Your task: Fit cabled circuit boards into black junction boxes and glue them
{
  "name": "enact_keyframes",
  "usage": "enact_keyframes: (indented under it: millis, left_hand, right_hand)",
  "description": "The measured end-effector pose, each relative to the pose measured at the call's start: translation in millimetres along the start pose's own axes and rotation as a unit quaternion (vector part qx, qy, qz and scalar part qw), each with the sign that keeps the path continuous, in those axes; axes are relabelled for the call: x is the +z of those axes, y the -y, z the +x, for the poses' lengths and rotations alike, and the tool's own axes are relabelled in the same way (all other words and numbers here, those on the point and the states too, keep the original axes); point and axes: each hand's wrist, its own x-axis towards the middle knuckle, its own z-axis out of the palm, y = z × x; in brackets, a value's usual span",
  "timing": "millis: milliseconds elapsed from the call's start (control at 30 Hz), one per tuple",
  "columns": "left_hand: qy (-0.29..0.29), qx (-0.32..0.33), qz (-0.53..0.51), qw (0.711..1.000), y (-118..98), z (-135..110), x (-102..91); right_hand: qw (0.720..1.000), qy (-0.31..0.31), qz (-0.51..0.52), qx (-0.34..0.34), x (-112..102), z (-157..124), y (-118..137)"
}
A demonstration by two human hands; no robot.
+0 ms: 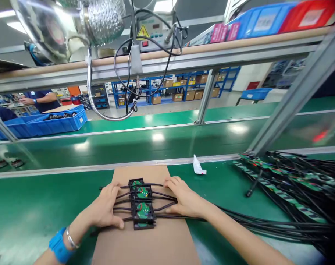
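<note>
A row of small black housings with green circuit boards point(142, 204) lies on a brown cardboard sheet point(148, 243), with black cables running out of both sides. My left hand point(106, 208) rests on the cables at the left of the housings, fingers curled over them and thumb pressed near the front one. On the other side, my right hand point(184, 198) lies with fingers bent down onto the cables. A blue band and a metal bracelet are on my left wrist point(61, 243).
A large bundle of black cables with green boards point(288, 187) covers the table at the right. A white scrap point(198, 166) lies behind the cardboard. Beyond a metal rail runs a green conveyor point(156, 140). A blue bin point(55, 121) and another person's arm point(35, 99) are far left.
</note>
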Motion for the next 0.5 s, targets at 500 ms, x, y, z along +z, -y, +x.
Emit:
enact_keyframes:
  millis: [500]
  left_hand:
    - [0.005, -0.091, 0.106, 0.990, 68, 40, -23.0]
  right_hand:
    - [0.951, -0.212, -0.217, 0.060, -82, -33, -111]
